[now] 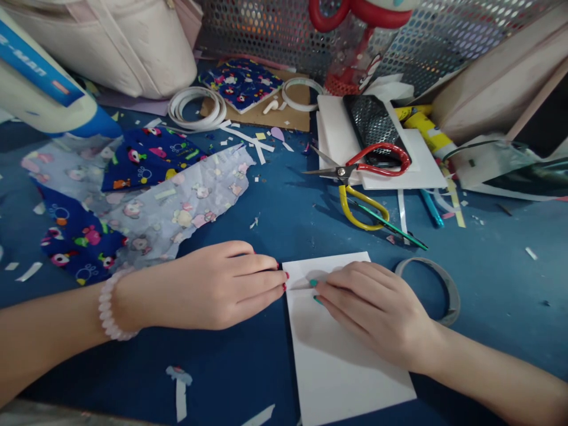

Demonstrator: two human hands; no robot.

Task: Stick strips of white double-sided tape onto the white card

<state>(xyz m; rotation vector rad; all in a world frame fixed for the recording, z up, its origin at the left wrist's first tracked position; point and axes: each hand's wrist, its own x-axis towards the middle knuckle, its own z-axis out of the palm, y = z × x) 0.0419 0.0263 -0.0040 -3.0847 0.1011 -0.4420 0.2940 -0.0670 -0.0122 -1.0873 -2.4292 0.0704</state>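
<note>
A white card (350, 378) lies on the blue table in front of me, with a crease or seam running across its upper part. My left hand (217, 287), wearing a pink bead bracelet (110, 305), has its fingers close together and its tips at the card's left edge by that line; its thumb is hidden. Over the card's upper right, my right hand (377, 310) has curled fingers, its green-nailed tips pinching at the same line. A roll of tape (452, 296) sits just beyond the right hand.
Scissors (341, 173) with red and yellow handles lie behind the card. A black phone (377, 127) rests on white sheets. Patterned blue paper (84, 231) spreads at left. Tape rolls (197, 109), a red-lidded cup (359, 53) and a bag (133, 47) stand at the back. Paper scraps litter the table.
</note>
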